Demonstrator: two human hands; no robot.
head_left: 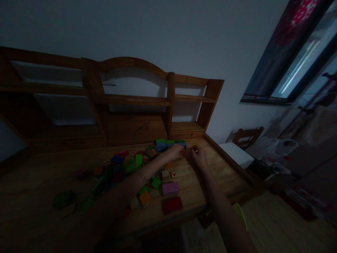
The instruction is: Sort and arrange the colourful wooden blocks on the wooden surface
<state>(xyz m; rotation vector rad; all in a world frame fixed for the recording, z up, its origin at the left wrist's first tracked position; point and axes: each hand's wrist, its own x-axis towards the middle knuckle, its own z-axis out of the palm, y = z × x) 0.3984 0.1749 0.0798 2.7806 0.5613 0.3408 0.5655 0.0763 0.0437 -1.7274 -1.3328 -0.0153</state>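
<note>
My left hand [174, 152] reaches across the table to the far side, its fingers closed on a small red block [183, 153] that shows at the fingertips. Just to the right, my right hand [200, 157] pinches a small pale piece [196, 151], mostly hidden by the fingers. Behind the left hand stand green blocks [170, 142] on top of blue blocks [160, 147] in a row. Nearer me lie a wooden block with a red V [173, 174], a plain wooden block [165, 175], a purple block [170, 189] and a red block [172, 205].
Several coloured blocks, among them a green block [138, 160] and an orange block [144, 199], lie scattered on the wooden table [223, 175] under and left of my left arm. A wooden shelf unit [137, 100] rises at the back. To the right are a white surface [235, 154] and a chair [249, 136].
</note>
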